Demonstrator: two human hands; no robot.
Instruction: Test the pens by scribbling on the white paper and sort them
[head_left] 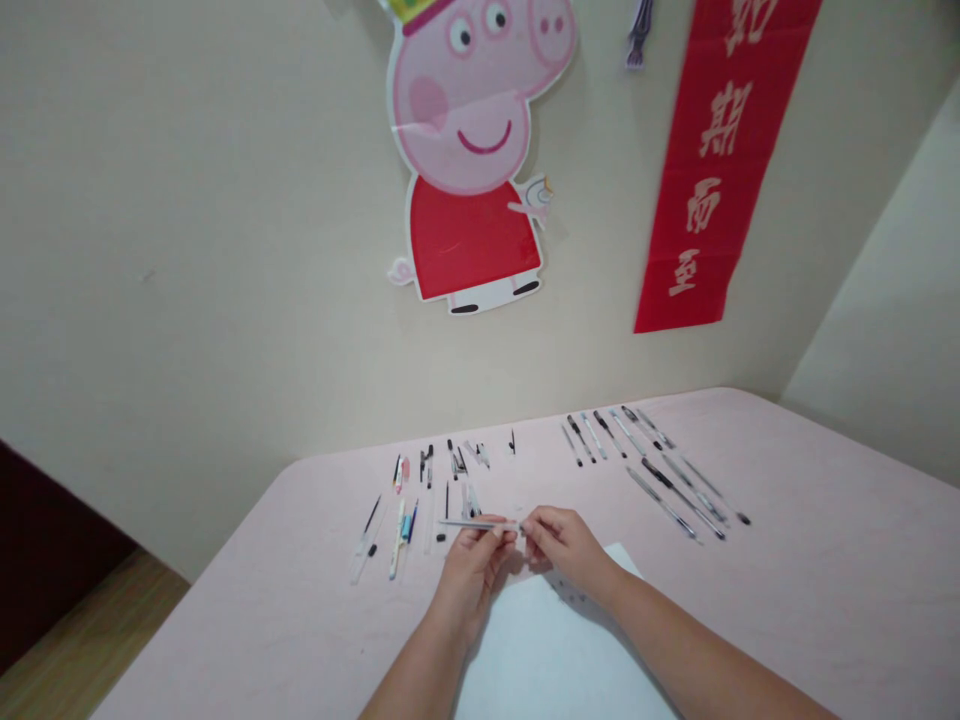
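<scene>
A slim grey pen (472,523) lies sideways between my two hands, above the pink tabletop. My left hand (478,560) grips its barrel between thumb and fingers. At its right end the fingertips of my right hand (562,540) pinch a small part that I cannot make out clearly. Below the hands a white sheet of paper (559,650) bears a few small dark marks near its top. Just beyond the left hand are pen parts, among them a dark refill (447,505) and a blue-and-cream pen piece (397,540).
Several pens (679,495) lie in slanted rows at the right of the pink table (825,560). Taken-apart pens, caps and refills (373,530) are grouped on the left. A wall with a pig cutout (476,240) and a red banner (705,200) rises behind.
</scene>
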